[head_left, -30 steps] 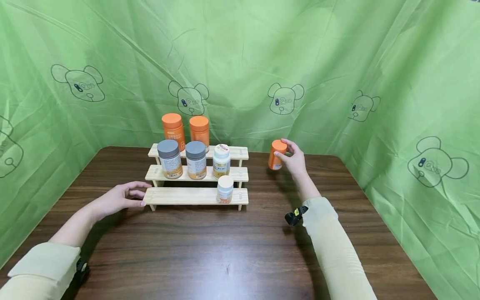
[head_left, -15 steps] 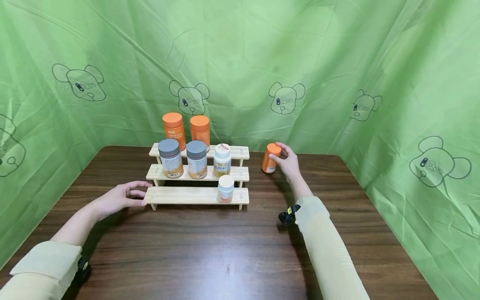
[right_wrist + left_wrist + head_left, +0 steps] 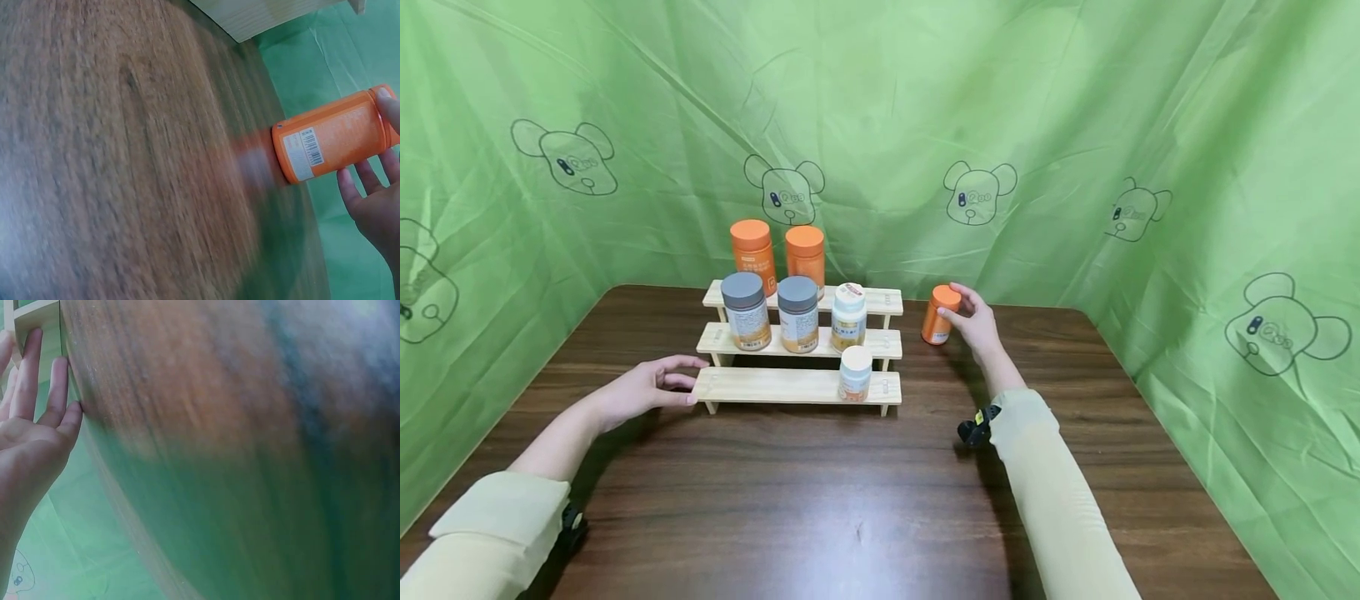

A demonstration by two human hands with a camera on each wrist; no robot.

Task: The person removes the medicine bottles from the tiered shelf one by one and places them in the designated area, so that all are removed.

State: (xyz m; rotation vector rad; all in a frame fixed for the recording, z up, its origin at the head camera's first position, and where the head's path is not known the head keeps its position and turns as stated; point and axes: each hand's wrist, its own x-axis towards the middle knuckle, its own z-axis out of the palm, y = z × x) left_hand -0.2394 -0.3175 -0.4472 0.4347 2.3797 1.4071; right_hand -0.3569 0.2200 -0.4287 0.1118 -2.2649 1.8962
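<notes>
A three-tier wooden display rack [image 3: 767, 385] stands left of centre in the head view. My left hand [image 3: 636, 393] touches the left end of its lowest shelf, thumb at the front corner; the left wrist view shows my hand [image 3: 34, 434] with rather straight, spread fingers. To the right of the rack, my right hand [image 3: 977, 325] holds an orange bottle [image 3: 938, 317] by its cap, thumb on the near side. The right wrist view shows this bottle [image 3: 334, 137] with its barcode label; its base is at the tabletop, and whether it rests there I cannot tell.
Two orange bottles [image 3: 754, 260] are on the rack's top tier. The middle tier carries two grey-lidded jars [image 3: 748, 321] and a white bottle [image 3: 848, 317]. A small white bottle [image 3: 855, 373] stands on the bottom tier's right. Green cloth [image 3: 880, 125] surrounds the brown wooden table [image 3: 820, 492].
My right hand has carried the orange bottle a little left and down toward the table, then stayed nearly still. My left hand remains at the rack's end. The head view has shifted slightly.
</notes>
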